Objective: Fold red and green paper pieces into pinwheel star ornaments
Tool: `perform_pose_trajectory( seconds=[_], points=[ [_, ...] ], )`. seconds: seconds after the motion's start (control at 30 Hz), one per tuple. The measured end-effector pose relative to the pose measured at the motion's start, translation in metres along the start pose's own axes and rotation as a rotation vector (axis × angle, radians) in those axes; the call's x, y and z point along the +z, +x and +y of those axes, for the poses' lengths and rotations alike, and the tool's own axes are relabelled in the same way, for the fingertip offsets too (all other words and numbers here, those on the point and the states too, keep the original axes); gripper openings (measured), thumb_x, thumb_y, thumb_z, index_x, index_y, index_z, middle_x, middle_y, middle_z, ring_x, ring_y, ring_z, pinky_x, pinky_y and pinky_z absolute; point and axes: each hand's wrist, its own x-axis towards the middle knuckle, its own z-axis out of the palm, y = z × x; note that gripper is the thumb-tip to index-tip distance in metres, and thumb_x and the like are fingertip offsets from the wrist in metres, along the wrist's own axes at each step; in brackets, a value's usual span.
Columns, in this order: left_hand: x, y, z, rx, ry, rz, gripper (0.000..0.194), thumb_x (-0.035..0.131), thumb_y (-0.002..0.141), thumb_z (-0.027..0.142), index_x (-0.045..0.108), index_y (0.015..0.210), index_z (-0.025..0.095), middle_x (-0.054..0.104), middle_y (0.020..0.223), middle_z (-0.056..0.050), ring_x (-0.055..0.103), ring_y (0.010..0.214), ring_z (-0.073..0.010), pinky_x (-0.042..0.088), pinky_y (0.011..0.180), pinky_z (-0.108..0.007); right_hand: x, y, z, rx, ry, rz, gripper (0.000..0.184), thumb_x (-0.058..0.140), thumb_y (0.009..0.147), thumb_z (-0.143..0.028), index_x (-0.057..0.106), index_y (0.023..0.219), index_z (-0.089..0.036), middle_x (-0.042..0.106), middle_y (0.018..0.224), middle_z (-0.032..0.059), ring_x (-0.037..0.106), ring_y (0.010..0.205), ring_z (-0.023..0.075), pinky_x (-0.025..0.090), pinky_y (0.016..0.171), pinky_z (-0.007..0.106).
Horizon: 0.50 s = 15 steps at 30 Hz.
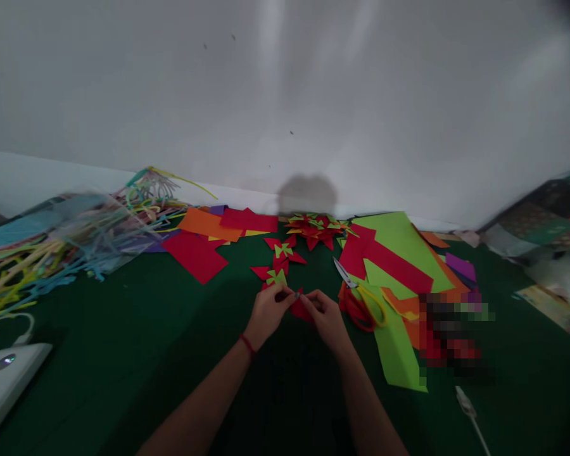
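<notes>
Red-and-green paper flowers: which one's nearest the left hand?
The single flower just beyond the left hand; the other single flower and the piled cluster lie farther away.

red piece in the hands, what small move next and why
Perhaps press the red piece firmly: the left hand and right hand pinch close together at its top, and pointed red flowers lie just beyond.

The left forearm [209, 391] and right forearm [368, 400], both bare, slant forward and inward. The left hand [270, 309] and right hand [327, 316] are close together at the fingertips, knuckles up, fingers [282, 289] bent, each pinching against its thumb.
</notes>
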Motion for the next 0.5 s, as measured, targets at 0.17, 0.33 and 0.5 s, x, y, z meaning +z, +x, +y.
perform_pose_trajectory(
  seconds=[0.17,0.33,0.5],
  points=[
    [-0.001,-0.002,-0.006,-0.011,-0.026,0.004,0.013,0.053,0.074,0.028,0.058,0.069,0.017,0.059,0.069,0.0,0.054,0.065,-0.0142,0.042,0.059,-0.024,0.007,0.002,-0.001,-0.135,-0.162,0.057,0.024,0.049,0.079,-0.042,0.054,0.073,-0.019,0.059,0.067,-0.0005,0.056,0.064,0.0147,0.042,0.056,0.023],
    [-0.004,-0.003,-0.012,-0.022,-0.06,0.013,0.012,0.054,0.073,0.027,0.058,0.071,0.016,0.059,0.071,0.0,0.055,0.068,-0.0149,0.042,0.062,-0.025,0.01,0.004,0.0,-0.171,-0.213,0.058,0.024,0.047,0.08,-0.04,0.055,0.072,-0.019,0.058,0.066,-0.0014,0.056,0.065,0.0141,0.042,0.058,0.023],
    [-0.006,-0.007,-0.016,-0.036,-0.092,0.022,0.013,0.055,0.073,0.029,0.057,0.073,0.016,0.059,0.073,-0.001,0.055,0.07,-0.015,0.043,0.062,-0.024,0.013,0.003,0.003,-0.169,-0.25,0.073,0.027,0.044,0.082,-0.042,0.056,0.077,-0.019,0.059,0.065,-0.0003,0.055,0.059,0.0143,0.041,0.052,0.023]
  ],
)
